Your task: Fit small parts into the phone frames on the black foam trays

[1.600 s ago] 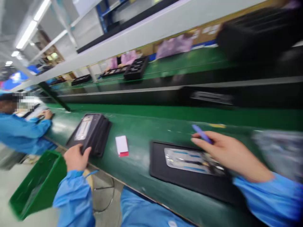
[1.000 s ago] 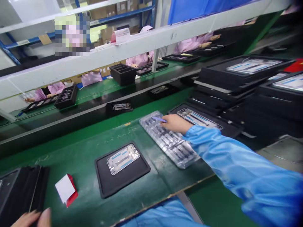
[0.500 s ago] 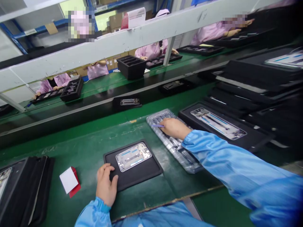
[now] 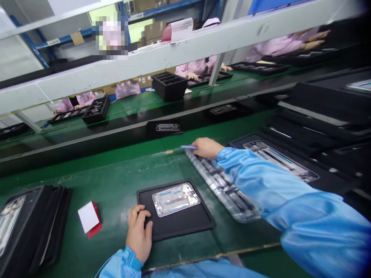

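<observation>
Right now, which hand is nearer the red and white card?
The left hand, resting on the black mat just right of the card. The right hand is much farther off, on the clear plastic tray.

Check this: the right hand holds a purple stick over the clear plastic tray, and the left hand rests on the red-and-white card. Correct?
No: the head view shows the left hand on the black mat beside the phone frame, not on the red-and-white card, which lies apart from it. The right hand and purple stick are as you said.
</observation>
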Available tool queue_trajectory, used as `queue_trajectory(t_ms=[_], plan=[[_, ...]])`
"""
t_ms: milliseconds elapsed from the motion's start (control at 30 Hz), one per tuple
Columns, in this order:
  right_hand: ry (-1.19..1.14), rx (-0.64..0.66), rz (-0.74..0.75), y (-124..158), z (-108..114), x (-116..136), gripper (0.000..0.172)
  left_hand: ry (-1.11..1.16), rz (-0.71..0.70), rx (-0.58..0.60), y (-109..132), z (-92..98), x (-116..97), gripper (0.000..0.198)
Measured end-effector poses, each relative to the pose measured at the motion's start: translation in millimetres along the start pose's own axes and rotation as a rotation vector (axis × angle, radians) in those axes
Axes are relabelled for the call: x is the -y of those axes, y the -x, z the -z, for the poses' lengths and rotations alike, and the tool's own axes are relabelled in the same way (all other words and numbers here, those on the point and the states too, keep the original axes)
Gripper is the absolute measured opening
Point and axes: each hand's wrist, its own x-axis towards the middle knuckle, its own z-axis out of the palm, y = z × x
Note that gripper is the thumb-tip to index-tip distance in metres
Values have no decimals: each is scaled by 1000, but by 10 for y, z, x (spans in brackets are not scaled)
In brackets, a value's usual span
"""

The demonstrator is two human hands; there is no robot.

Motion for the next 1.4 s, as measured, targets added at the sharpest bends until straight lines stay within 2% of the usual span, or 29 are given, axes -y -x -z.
queue_trajectory(t_ms=[100, 367, 567, 700, 767, 867, 967, 1067, 1200, 1267, 1333, 1400], plan=[[28, 31, 18, -34, -56, 11, 22, 1, -2, -13, 10, -2, -8, 25], [41, -11, -18, 13, -109, 7, 29, 15, 3, -52, -1, 14, -47, 24], [-16, -110, -111, 155, 115, -26, 31, 73, 43, -133, -22, 85, -189, 16], [-89, -198, -171, 436, 333, 23, 29, 229, 41, -145, -134, 148, -357, 14], [-172, -236, -178, 667, 387, 184, 30, 344, 57, -95, -217, 145, -470, 16], [-504, -256, -130, 1089, 339, 632, 29, 569, 118, 33, -342, 90, -667, 17], [-817, -159, -53, 1492, 156, 1157, 28, 879, 176, 139, -427, 5, -822, 19], [-980, -70, -38, 1760, -77, 1527, 26, 1087, 301, 222, -426, -67, -857, 33], [-975, -79, -70, 1930, -311, 1711, 21, 1164, 458, 301, -318, -89, -770, 42], [-905, -141, -28, 1990, -360, 1721, 19, 1160, 496, 308, -266, -77, -723, 43], [-818, -267, 117, 2042, -376, 1704, 22, 1152, 517, 312, -232, -64, -698, 43], [-686, -361, 345, 2073, -379, 1671, 36, 1159, 515, 334, -213, -58, -697, 44]])
